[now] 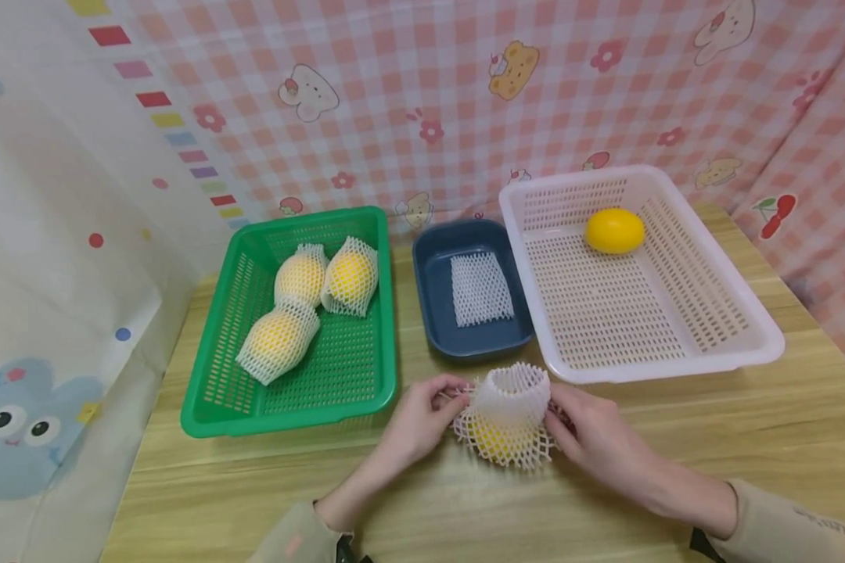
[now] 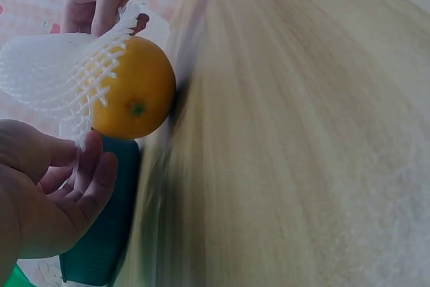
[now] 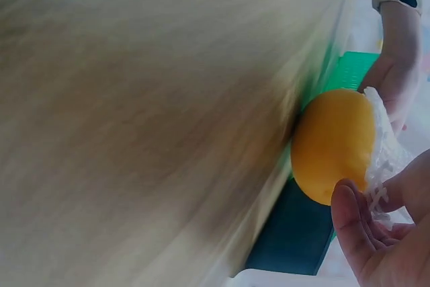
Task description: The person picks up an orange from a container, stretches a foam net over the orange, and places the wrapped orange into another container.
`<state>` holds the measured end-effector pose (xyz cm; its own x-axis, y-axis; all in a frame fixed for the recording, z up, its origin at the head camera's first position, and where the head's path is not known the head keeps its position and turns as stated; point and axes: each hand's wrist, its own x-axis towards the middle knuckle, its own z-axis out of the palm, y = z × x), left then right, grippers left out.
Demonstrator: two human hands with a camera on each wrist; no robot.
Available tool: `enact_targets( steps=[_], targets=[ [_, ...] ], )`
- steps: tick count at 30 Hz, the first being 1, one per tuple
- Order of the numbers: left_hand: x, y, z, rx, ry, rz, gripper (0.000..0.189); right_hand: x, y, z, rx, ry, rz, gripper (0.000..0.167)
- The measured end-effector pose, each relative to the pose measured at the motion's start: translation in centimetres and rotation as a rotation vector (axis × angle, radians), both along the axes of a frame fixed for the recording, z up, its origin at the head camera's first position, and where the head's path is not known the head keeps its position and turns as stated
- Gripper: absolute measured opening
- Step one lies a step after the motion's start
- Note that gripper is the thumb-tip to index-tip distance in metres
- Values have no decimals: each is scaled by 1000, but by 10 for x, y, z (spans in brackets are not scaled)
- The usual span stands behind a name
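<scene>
A white foam fruit net [image 1: 515,397] stands upright over a yellow oval fruit [image 2: 144,85] on the table, its lower rim spread wide. The fruit's underside shows bare in both wrist views, with a small green stem spot in the left one. My left hand [image 1: 422,416] pinches the net's rim on the left between thumb and fingers. On the opposite side, my right hand [image 1: 602,439] pinches the rim, its thumb near the fruit. Behind them, a dark blue tray [image 1: 475,341] holds a flat foam net [image 1: 482,288].
At left, a green basket [image 1: 390,344] contains several netted yellow fruits [image 1: 350,276]. A white basket [image 1: 609,328] at right holds one bare yellow fruit [image 1: 615,231]. The wooden table [image 1: 732,430] meets a patterned cloth [image 1: 394,94] at the back.
</scene>
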<state>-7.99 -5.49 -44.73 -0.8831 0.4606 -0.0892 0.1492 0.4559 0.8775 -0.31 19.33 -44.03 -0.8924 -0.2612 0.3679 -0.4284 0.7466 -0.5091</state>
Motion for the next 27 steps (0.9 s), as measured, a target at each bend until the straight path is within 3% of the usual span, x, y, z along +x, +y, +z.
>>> enact_targets(
  steps=[6,11,15,18,22,27],
  targets=[
    [4,3,-2,-50,82,-24,26,0,2,-7,60,99,16,26],
    [7,4,-1,-11,142,3,29,0,2,-11,51,120,20,25],
    [6,4,1,-5,163,-59,18,1,5,-12,97,131,34,47],
    [5,4,2,-41,166,-102,19,2,8,-12,163,204,73,58],
    [5,2,4,-74,153,-128,21,0,11,-13,216,286,98,43],
    [4,-1,4,-90,160,-142,22,1,11,-12,221,205,116,43]
  ],
)
